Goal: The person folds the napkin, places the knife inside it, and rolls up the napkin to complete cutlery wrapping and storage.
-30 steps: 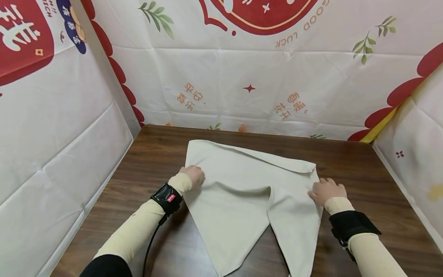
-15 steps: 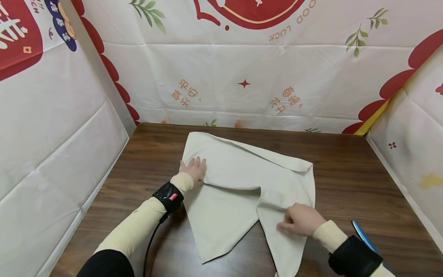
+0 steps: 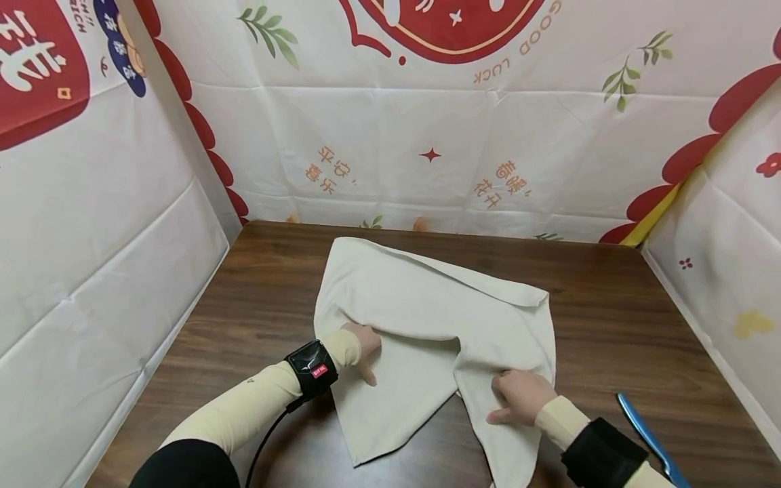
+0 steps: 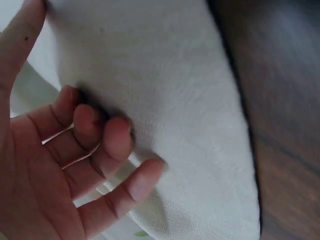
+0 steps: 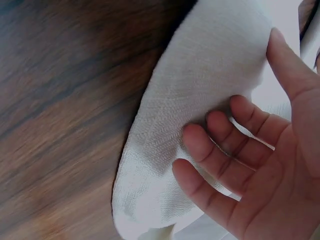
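Note:
A pair of off-white pants (image 3: 421,291) lies spread on the table, its waist edge folded over along the far side and its two legs pointing towards me. My left hand (image 3: 364,349) rests on the left leg near a crease, thumb apart from the fingers. In the left wrist view, the bent fingertips (image 4: 120,137) touch the fabric. On the right leg lies my right hand (image 3: 521,398). The right wrist view shows its fingers (image 5: 200,142) loosely bent against the cloth, with the thumb held away. The end of the right leg runs to the bottom of the head view.
A long, slim, shiny blue object (image 3: 647,434) lies on the brown wooden table (image 3: 610,325) beside my right forearm. White printed sheets stand as walls at the back (image 3: 390,122), left (image 3: 122,224) and right (image 3: 732,271). A black cable (image 3: 262,447) trails from my left wrist strap.
My left hand has moved from the pants' left edge down onto the left leg. My right hand has left the right edge and moved inward and nearer, onto the right leg.

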A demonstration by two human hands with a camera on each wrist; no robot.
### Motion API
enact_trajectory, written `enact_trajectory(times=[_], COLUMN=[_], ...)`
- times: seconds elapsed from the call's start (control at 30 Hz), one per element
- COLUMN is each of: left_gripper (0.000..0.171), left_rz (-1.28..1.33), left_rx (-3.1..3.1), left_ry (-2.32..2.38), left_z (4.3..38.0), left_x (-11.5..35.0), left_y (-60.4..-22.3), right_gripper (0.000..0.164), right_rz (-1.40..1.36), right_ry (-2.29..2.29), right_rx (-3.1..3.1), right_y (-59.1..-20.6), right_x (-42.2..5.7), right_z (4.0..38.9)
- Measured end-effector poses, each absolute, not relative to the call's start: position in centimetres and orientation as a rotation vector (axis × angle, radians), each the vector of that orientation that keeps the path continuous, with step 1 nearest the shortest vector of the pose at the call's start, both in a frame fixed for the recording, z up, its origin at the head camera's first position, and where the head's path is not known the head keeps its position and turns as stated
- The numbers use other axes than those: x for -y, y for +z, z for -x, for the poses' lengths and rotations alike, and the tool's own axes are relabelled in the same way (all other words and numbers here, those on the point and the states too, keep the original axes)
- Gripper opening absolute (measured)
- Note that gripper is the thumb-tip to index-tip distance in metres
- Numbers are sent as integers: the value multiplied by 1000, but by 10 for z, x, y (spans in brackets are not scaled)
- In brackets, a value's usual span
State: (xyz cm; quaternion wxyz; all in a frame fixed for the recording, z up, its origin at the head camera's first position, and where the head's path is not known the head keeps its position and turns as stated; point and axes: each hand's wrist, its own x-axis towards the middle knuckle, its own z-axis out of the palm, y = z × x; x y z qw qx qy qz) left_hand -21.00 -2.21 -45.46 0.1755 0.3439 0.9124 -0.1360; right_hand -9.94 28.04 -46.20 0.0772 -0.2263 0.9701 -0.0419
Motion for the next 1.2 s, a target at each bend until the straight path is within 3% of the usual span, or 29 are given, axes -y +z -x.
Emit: enact_trajectory(times=[0.53, 0.7, 0.83, 1.2], left_gripper=[56, 46, 46, 50], left_rz=[-956, -1128, -1223, -1239], left_rx=[-2532, -2585, -2540, -2394], left_ry=[-399, -328, -176, -553], left_z=[210, 198, 176, 159], left_x=[64, 65, 55, 43], left_y=[-457, -452, -448, -462], right_gripper=[55, 39, 17, 67], right_rz=[504, 593, 625, 303], right_ry=[-138, -184, -174, -135], right_rx=[-2680, -2896, -3152, -2841], right_y=[-450, -447, -442, -472], right_x=[-331, -332, -330, -342], right_z=[102, 114, 134, 192])
